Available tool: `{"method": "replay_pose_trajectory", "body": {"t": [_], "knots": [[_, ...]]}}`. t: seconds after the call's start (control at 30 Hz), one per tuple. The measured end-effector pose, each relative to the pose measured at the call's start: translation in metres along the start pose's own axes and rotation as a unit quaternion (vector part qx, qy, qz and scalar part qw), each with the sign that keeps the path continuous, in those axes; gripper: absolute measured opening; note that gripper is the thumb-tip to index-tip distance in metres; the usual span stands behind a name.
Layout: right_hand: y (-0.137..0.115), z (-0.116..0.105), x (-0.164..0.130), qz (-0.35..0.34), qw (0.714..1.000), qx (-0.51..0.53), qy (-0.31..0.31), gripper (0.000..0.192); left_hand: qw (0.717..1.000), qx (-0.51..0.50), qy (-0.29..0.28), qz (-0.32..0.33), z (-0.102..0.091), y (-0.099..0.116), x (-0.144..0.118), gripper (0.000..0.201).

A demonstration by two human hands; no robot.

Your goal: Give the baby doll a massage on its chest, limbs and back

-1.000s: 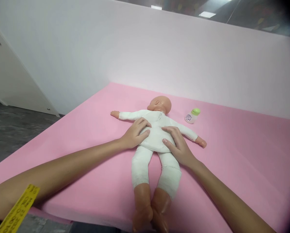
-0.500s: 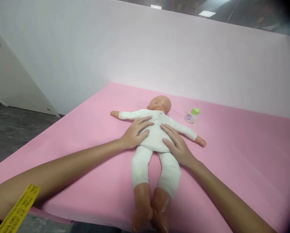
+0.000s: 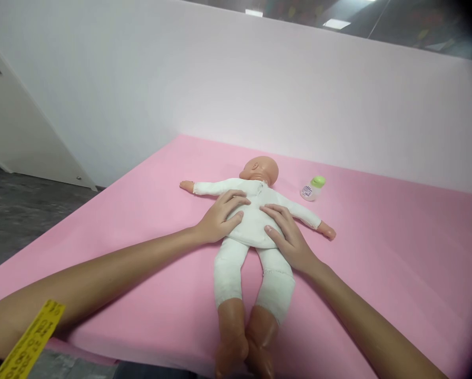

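A baby doll (image 3: 255, 223) with a white cloth body lies face down, its head at the far end turned to the left. Its arms stretch out to both sides and its bare feet point toward me. My left hand (image 3: 222, 213) rests open on the left side of the doll's back, fingers apart. On the right side of the back lies my right hand (image 3: 289, 234), also open, its fingers slightly curved. Both palms touch the cloth and nothing is held. Beyond the doll's right-hand side is a small clear bottle (image 3: 310, 190) with a green cap.
Under the doll is a table with a pink cover (image 3: 141, 295). A white wall (image 3: 318, 105) rises behind it. At the left are a door (image 3: 26, 121) and a dark floor (image 3: 26, 210). A yellow printed strip (image 3: 34, 342) shows at lower left.
The fingers of my right hand have bent slightly and drawn a little inward on the doll's back. My left hand has barely moved.
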State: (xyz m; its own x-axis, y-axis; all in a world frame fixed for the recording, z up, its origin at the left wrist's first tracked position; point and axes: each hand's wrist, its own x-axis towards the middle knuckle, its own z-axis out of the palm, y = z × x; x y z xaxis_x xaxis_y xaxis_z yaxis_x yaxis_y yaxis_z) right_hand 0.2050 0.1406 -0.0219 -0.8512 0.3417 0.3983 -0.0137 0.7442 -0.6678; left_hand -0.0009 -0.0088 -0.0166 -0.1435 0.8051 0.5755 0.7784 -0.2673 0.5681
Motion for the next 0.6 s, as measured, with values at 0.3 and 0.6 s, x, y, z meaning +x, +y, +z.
{"method": "replay_pose_trajectory", "body": {"t": [0.3, 0.6], "knots": [[0.0055, 0.0032, -0.0011, 0.008, 1.0, 0.005, 0.003, 0.059, 1.0, 0.01, -0.007, -0.001, 0.0011, -0.0034, -0.0017, 0.037], [0.001, 0.0002, 0.0004, 0.018, 1.0, 0.0, 0.006, 0.044, 1.0, -0.001, -0.008, -0.003, 0.002, -0.0068, -0.0008, 0.034]]}}
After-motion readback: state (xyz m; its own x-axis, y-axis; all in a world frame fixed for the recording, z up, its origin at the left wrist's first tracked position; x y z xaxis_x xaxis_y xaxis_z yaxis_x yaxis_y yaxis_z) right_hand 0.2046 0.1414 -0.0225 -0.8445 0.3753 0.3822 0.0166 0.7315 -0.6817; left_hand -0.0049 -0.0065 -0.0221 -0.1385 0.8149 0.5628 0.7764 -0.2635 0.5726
